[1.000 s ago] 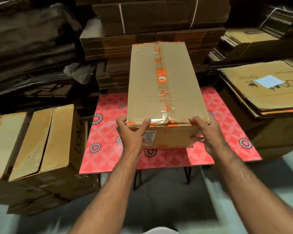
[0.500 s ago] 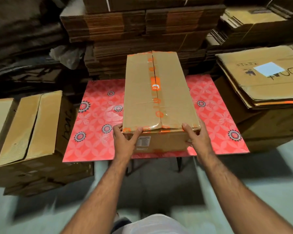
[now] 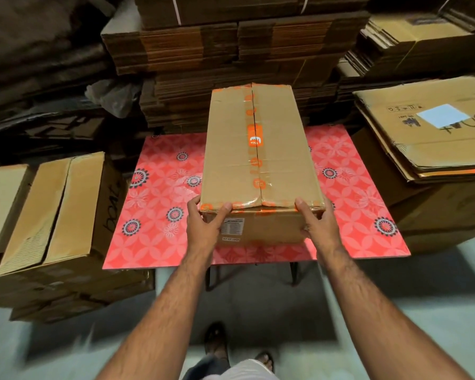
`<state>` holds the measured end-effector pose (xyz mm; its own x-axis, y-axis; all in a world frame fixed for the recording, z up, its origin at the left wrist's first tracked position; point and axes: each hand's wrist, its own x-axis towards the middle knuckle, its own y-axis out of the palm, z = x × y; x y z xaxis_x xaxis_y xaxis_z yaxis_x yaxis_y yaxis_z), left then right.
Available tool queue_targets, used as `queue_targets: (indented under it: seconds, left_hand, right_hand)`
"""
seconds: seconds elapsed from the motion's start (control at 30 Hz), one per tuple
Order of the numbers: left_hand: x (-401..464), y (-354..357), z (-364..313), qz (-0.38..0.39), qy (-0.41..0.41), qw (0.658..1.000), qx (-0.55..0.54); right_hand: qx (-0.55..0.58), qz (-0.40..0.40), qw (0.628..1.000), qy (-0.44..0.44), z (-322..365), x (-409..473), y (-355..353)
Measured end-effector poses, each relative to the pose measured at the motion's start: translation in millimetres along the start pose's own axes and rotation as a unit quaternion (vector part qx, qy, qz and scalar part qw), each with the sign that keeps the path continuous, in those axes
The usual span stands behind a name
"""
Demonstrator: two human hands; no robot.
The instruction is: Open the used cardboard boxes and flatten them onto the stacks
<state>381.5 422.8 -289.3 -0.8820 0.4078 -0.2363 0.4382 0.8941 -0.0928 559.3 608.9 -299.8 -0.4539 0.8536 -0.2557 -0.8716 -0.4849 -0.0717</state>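
both hands grip the near end of the taped box [image 3: 261,149]. left hand [image 3: 203,229]: thumb hooked over the top edge, fingers curled round the near-left corner. right hand [image 3: 317,226]: thumb on the top edge, fingers wrapped round the near-right corner.

box stands lengthwise on the bench [image 3: 159,215], which has a red floral top. its near end sits close to the bench's front edge. orange-printed tape [image 3: 254,138] runs along the centre seam; it looks split in the far half and intact, though wrinkled, near the hands. top flaps lie closed. a printed label [image 3: 232,227] shows on the near end face.

progress, judged: this box is not opened and not flattened. work left: part the seam, fold out the flaps, collapse the box, lay it on a stack.

surroundings: a stack of flattened boxes [image 3: 433,138] lies to the right, just beside the bench. bundled flat cardboard [image 3: 231,50] rises behind. to the left sit closed boxes [image 3: 58,209], apparently still unflattened. so some boxes look done and several remain.
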Motion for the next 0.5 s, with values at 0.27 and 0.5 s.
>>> queue_targets:
  seconds: [0.27, 0.5]
  left_hand:
    - [5, -4, -25, 0.034, -0.063, 0.994, -0.082]
    - [29, -28, -11, 0.137, -0.172, 0.964, -0.15]
  right_hand:
    - [-0.013, -0.022, 0.999, -0.026, 27, -1, 10]
    - [-0.288, -0.132, 0.925, -0.209, 114, -25, 61]
